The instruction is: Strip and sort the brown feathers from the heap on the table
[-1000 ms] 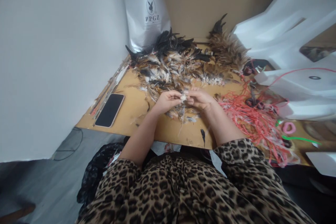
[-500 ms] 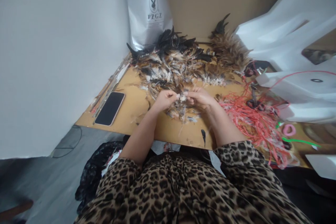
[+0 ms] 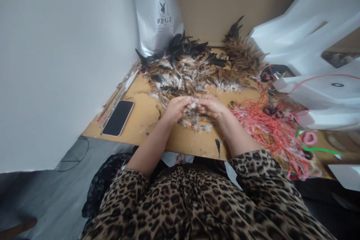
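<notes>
Over the front of the wooden table (image 3: pixel 180 140), my left hand (image 3: pixel 179 107) and my right hand (image 3: pixel 208 105) meet with fingertips together. Both are closed in a pinch on a small feather bunch (image 3: pixel 192 105), pale at its base. Its exact shape between the fingers is partly hidden. Loose feathers (image 3: pixel 197 124) lie scattered just below my hands. Behind them spreads a large pile of brown, white and black feathers (image 3: pixel 185 65).
A phone (image 3: pixel 118 118) lies at the left by the white wall. Tangled pink-red strips (image 3: pixel 270 131) and dark-handled scissors (image 3: pixel 271 108) lie to the right. A silver bag (image 3: pixel 157 26) stands at the back, and white panels (image 3: pixel 298 26) rise at the right.
My hands have drawn closer together around the feather bunch, the left fingers curling in more. The things on the table look the same.
</notes>
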A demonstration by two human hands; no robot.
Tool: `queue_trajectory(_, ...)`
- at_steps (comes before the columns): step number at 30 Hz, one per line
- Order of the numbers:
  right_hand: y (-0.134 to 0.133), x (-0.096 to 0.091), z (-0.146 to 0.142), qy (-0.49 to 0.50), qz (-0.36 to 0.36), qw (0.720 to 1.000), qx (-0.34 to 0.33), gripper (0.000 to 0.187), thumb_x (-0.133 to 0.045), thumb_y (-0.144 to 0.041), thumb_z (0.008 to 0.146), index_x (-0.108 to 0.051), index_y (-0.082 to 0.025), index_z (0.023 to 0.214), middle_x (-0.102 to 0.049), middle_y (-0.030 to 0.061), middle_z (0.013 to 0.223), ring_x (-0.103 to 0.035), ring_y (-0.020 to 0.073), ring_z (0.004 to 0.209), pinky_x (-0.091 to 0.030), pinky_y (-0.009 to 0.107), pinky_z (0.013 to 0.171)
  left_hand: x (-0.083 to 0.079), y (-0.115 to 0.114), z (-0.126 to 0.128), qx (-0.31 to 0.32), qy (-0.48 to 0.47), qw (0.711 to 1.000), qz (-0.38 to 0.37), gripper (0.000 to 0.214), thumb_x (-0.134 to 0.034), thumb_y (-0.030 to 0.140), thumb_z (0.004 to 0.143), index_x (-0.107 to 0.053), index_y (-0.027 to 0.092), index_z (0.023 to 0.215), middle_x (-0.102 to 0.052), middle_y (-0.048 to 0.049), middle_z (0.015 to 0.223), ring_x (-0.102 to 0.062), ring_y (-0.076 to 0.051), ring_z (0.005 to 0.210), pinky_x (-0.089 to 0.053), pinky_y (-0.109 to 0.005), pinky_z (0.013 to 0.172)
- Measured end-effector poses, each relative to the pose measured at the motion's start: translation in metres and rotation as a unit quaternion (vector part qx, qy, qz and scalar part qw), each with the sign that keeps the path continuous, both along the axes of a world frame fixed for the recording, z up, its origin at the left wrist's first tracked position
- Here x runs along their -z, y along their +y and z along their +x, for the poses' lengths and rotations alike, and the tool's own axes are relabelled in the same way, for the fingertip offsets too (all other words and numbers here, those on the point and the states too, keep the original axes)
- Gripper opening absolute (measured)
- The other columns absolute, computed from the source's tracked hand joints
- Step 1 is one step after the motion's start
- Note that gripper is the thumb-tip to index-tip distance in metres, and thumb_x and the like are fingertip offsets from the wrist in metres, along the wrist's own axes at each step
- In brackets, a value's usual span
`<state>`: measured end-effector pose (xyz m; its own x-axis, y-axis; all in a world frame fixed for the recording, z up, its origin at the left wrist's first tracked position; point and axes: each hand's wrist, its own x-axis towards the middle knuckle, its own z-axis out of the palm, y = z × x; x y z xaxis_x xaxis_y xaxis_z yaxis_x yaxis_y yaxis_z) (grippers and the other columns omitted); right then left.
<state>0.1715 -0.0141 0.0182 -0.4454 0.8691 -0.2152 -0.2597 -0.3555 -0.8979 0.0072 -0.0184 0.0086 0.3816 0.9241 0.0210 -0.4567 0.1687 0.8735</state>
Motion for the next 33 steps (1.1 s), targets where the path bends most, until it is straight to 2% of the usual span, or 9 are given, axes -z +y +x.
queue_trajectory(6,0.001,0.002,0.003,0.022,-0.019,1.000,-0.009,0.022,-0.071,-0.025,0.064,-0.055,-0.011,0.058,-0.046,-0.0034,0.042,-0.035,0.0029,0.038,-0.028,0.016,0.036,-0.005,-0.002,-0.005,-0.015,0.120,0.989,0.088,0.028,-0.064,0.039,0.069,-0.067,0.012,0.073,-0.059,-0.0028,0.058,-0.048,-0.006,0.048,-0.035,-0.019,0.047)
queue_trajectory(11,0.004,0.007,0.002,0.027,-0.033,0.999,0.013,0.021,-0.072,-0.024,0.063,-0.056,-0.011,0.060,-0.050,-0.0030,0.045,-0.037,0.0022,0.037,-0.029,0.014,0.035,-0.007,-0.003,-0.002,-0.038,0.182,0.973,0.134,0.028,-0.062,0.041,0.071,-0.067,0.013,0.073,-0.061,-0.0027,0.058,-0.047,-0.006,0.045,-0.036,-0.020,0.047)
queue_trajectory(15,0.004,0.007,0.000,0.010,-0.039,0.998,0.048,0.021,-0.072,-0.024,0.063,-0.055,-0.012,0.060,-0.055,-0.0012,0.049,-0.045,0.0036,0.039,-0.036,0.014,0.036,-0.004,-0.001,0.001,-0.055,0.199,0.970,0.125,0.030,-0.062,0.042,0.070,-0.066,0.012,0.070,-0.060,-0.0022,0.055,-0.047,-0.006,0.045,-0.036,-0.019,0.046)
queue_trajectory(20,0.003,0.000,0.000,0.007,-0.032,0.994,0.107,0.018,-0.070,-0.023,0.066,-0.058,-0.014,0.077,-0.062,0.0001,0.059,-0.056,0.0073,0.046,-0.047,0.017,0.043,0.002,0.003,0.002,-0.063,0.196,0.976,0.072,0.029,-0.069,0.040,0.062,-0.065,0.011,0.068,-0.062,-0.0032,0.057,-0.052,-0.008,0.049,-0.042,-0.021,0.051)
queue_trajectory(23,0.000,-0.005,-0.001,0.003,-0.013,0.991,0.134,0.020,-0.070,-0.023,0.066,-0.058,-0.015,0.080,-0.061,-0.0009,0.058,-0.057,0.0072,0.047,-0.048,0.016,0.044,0.006,0.005,0.003,-0.077,0.186,0.978,0.048,0.027,-0.072,0.034,0.057,-0.064,0.011,0.069,-0.062,-0.0026,0.057,-0.053,-0.009,0.050,-0.044,-0.023,0.053)
queue_trajectory(28,-0.003,-0.008,-0.003,-0.010,0.027,0.987,0.158,0.026,-0.074,-0.030,0.061,-0.058,-0.015,0.074,-0.060,-0.0018,0.057,-0.055,0.0061,0.046,-0.046,0.016,0.045,0.012,0.007,0.004,-0.091,0.192,0.976,0.043,0.023,-0.073,0.025,0.055,-0.064,0.011,0.071,-0.062,-0.0018,0.058,-0.052,-0.008,0.050,-0.043,-0.024,0.053)
queue_trajectory(33,-0.005,-0.005,-0.010,-0.050,0.095,0.985,0.133,0.029,-0.072,-0.039,0.062,-0.057,-0.015,0.067,-0.058,-0.0020,0.054,-0.050,0.0055,0.044,-0.042,0.017,0.044,0.016,0.006,0.005,-0.072,0.210,0.973,0.063,0.025,-0.071,0.024,0.057,-0.066,0.010,0.078,-0.063,-0.0017,0.061,-0.051,-0.008,0.049,-0.042,-0.023,0.053)
